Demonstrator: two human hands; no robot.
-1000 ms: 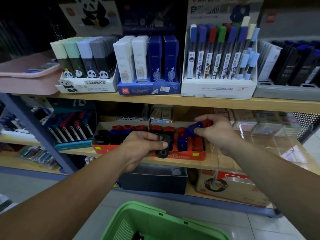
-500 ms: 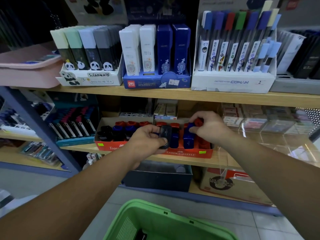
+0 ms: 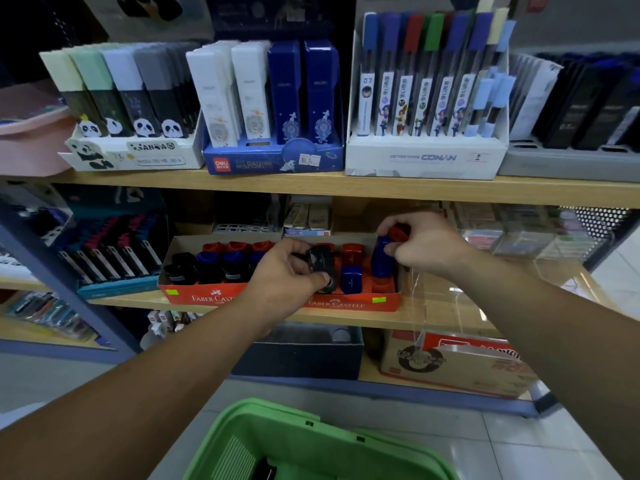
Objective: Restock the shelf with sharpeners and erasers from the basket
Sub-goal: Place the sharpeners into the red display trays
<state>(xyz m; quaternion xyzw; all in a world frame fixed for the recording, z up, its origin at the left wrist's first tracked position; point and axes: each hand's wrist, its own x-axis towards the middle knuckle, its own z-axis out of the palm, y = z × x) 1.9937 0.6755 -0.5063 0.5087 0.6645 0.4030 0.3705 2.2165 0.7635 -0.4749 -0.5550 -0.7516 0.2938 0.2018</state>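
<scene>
Head view, near to far. Green basket [image 3: 263,414] at bottom edge, dark item inside, too cropped to identify. Left hand [image 3: 284,271] curled round black sharpener [image 3: 322,268], thumb at its lower end, sharpener tilted over middle of orange Faber-Castell tray [image 3: 207,296]. Right hand [image 3: 426,245] pinches blue sharpener [image 3: 381,259] upright at tray's right end; red sharpener [image 3: 398,232] just under fingertips, cannot tell if gripped. Tray sits on middle shelf [image 3: 433,313], rows of black, blue and red sharpeners inside. Conan lead display [image 3: 426,157] on shelf above.
</scene>
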